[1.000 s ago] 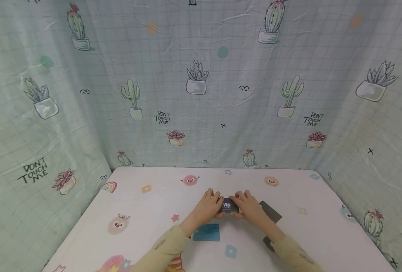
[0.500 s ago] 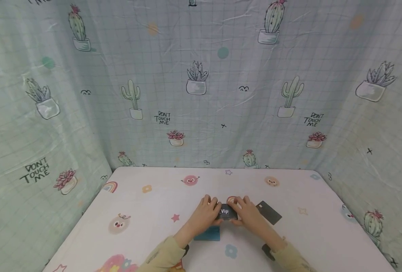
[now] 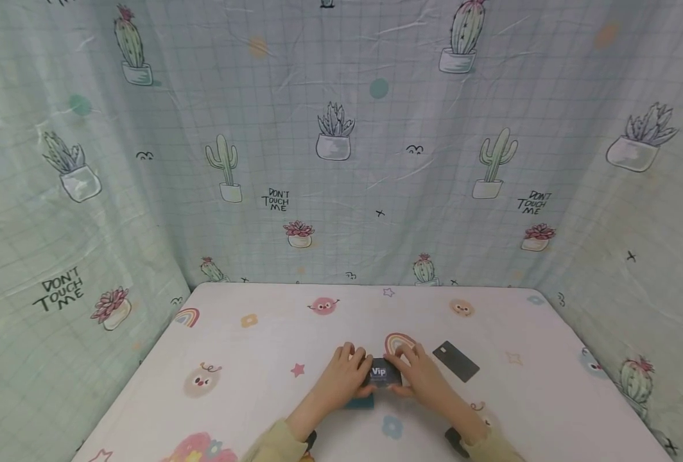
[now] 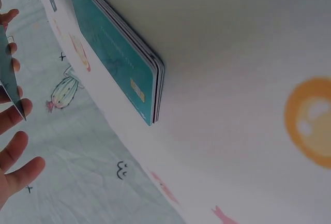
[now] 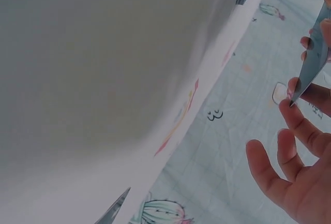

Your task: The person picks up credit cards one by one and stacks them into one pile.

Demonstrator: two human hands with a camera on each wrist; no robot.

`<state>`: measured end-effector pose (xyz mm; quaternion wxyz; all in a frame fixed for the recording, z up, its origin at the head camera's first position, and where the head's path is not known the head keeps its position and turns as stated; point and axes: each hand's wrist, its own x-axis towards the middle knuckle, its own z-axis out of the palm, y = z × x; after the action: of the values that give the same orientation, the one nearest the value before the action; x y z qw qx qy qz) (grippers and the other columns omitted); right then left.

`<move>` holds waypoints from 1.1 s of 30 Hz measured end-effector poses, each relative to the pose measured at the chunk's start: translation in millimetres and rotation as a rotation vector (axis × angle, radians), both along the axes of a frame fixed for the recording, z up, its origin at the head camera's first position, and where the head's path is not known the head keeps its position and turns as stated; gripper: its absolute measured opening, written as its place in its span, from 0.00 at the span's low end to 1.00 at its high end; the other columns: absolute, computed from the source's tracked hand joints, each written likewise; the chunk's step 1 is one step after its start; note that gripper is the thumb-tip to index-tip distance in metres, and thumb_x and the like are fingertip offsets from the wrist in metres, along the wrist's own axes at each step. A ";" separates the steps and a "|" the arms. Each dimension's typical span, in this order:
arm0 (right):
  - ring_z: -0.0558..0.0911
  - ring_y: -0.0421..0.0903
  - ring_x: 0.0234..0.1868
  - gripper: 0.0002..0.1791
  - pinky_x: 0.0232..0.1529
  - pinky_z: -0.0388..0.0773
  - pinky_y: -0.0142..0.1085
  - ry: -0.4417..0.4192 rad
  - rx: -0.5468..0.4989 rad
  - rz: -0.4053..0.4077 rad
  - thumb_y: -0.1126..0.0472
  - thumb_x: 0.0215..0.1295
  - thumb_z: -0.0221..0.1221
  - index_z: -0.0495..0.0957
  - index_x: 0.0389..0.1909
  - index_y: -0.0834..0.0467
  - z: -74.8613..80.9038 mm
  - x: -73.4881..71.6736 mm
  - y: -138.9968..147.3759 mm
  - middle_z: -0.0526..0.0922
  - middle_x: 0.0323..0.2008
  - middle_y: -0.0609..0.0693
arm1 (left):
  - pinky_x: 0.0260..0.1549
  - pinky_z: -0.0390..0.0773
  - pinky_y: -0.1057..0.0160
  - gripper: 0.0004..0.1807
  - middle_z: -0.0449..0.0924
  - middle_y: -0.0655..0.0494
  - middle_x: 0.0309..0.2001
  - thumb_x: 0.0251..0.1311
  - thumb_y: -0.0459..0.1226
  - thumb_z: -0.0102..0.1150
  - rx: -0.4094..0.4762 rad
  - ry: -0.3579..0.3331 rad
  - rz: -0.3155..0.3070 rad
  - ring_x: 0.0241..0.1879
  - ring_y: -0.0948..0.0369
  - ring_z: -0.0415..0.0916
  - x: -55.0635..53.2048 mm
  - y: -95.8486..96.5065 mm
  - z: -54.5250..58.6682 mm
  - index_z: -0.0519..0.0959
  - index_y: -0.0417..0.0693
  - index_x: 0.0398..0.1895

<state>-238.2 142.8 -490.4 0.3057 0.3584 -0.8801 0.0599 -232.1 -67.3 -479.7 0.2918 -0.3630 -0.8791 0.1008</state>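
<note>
Both hands pinch one dark card with "Vip" printed on it [image 3: 383, 373], each at one end. My left hand [image 3: 346, 373] grips its left end and my right hand [image 3: 416, 375] its right end. In the left wrist view the held card [image 4: 7, 69] is raised over the table, seen nearly edge-on between thumb and fingers. Under and nearer than the left hand lies a stack of cards with a teal card on top [image 4: 116, 53], partly covered by that hand in the head view. Right of the right hand, a dark card with a chip [image 3: 456, 361] lies flat.
The white table [image 3: 249, 359] is printed with cartoon shapes. A pale cloth with cactus prints [image 3: 341, 212] hangs behind it and along both sides. Black wrist straps [image 3: 456, 443] show at the sleeves.
Both hands have drawn the Vip card toward the person and slightly left, over the teal-topped stack. The dark chip card, partly hidden before, is now uncovered and lies where it was.
</note>
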 end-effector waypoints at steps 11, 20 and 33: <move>0.63 0.40 0.35 0.30 0.33 0.69 0.32 -0.126 0.014 -0.002 0.41 0.43 0.62 0.74 0.48 0.50 -5.3 8.2 -5.4 0.68 0.38 0.45 | 0.37 0.66 0.62 0.31 0.71 0.58 0.37 0.45 0.62 0.54 0.009 -0.013 -0.017 0.38 0.59 0.64 12.4 -13.1 -1.3 0.76 0.51 0.45; 0.63 0.38 0.38 0.30 0.37 0.69 0.33 -0.206 0.028 0.004 0.37 0.47 0.57 0.73 0.51 0.48 -8.3 9.9 -12.4 0.68 0.40 0.43 | 0.39 0.67 0.61 0.30 0.73 0.59 0.39 0.44 0.62 0.55 0.017 -0.064 -0.017 0.40 0.59 0.65 17.2 -21.7 -2.0 0.75 0.54 0.46; 0.61 0.37 0.37 0.32 0.36 0.66 0.30 -0.261 0.027 0.029 0.37 0.48 0.57 0.73 0.52 0.50 -7.1 12.4 -15.8 0.69 0.41 0.42 | 0.40 0.67 0.60 0.30 0.73 0.61 0.41 0.44 0.60 0.57 0.044 -0.127 0.009 0.41 0.60 0.65 25.0 -36.2 -8.0 0.74 0.57 0.50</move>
<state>-225.8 127.0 -497.5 0.1830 0.3644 -0.9077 0.0987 -207.1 -103.5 -487.7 0.2428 -0.3583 -0.8995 0.0595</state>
